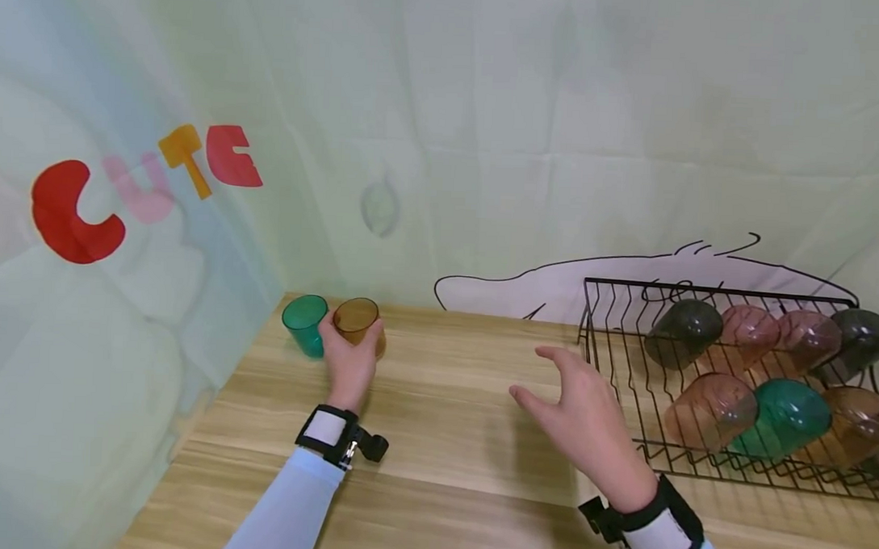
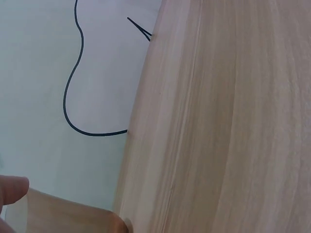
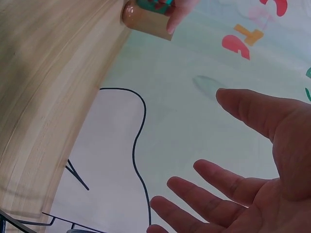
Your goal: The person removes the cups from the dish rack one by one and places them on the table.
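Observation:
My left hand [image 1: 349, 368] holds an amber cup [image 1: 356, 314] at the far left of the wooden table, thumb on one side and fingers on the other. The cup stands upright with its mouth up. Right beside it is a green cup [image 1: 305, 326], also upright. In the left wrist view the amber cup [image 2: 73, 213] shows at the lower left corner with a fingertip on it. My right hand [image 1: 583, 413] hovers over the table left of the rack, thumb and fingers spread apart around nothing. The right wrist view shows its fingers [image 3: 228, 187] spread.
A black wire rack [image 1: 624, 394] stands at the right, holding several tilted cups with their bases up: dark grey [image 1: 684, 335], pink [image 1: 714, 409], green [image 1: 783, 420] and amber [image 1: 852, 422]. A printed cloth [image 1: 487, 147] hangs along the table's back edge and left side.

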`<state>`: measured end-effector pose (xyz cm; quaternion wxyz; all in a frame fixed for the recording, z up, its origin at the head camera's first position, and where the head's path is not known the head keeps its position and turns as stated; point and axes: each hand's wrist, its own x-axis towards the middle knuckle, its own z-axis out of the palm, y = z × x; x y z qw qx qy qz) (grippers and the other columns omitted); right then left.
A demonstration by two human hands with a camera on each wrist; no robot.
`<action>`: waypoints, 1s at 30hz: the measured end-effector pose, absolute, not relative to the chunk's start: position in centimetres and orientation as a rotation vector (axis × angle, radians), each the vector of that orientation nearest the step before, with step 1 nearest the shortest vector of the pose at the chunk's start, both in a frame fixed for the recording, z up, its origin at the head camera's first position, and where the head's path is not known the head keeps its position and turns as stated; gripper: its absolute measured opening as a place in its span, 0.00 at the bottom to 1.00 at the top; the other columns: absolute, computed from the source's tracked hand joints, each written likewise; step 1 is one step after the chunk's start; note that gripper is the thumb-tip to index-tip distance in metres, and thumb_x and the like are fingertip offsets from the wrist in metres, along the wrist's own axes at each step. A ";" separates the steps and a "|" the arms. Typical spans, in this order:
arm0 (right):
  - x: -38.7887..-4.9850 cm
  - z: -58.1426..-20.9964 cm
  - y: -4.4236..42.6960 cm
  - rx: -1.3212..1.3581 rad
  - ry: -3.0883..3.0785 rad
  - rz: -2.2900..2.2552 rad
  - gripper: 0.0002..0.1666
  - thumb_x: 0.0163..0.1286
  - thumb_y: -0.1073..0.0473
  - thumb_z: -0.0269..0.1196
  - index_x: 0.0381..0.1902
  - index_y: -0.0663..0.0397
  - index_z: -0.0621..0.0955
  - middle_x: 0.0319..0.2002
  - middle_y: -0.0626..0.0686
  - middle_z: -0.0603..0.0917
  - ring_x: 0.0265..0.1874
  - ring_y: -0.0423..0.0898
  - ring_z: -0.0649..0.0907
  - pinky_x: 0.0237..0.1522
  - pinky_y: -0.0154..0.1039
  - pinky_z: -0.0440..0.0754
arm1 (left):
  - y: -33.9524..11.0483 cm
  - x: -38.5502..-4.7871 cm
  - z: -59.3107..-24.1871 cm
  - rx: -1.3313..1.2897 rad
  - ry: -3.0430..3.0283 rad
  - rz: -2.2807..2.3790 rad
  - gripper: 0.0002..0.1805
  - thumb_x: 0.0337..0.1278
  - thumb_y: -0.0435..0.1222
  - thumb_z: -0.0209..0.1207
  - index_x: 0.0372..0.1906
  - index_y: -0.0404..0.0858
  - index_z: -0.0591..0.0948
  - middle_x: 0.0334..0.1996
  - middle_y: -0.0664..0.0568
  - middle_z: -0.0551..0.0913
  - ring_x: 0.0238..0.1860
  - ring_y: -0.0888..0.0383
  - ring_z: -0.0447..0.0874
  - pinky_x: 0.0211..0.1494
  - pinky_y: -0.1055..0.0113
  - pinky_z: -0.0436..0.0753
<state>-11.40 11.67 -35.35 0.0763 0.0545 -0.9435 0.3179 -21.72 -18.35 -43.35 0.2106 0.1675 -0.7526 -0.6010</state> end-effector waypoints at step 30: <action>-10.9 -33.2 15.0 0.186 -2.754 0.724 0.35 0.56 0.40 0.67 0.55 0.53 0.76 0.53 0.59 0.80 0.51 0.60 0.78 0.49 0.60 0.75 | -14.8 -18.8 -38.1 0.215 -2.236 -1.357 0.44 0.56 0.49 0.60 0.72 0.44 0.49 0.71 0.50 0.43 0.73 0.55 0.40 0.71 0.52 0.57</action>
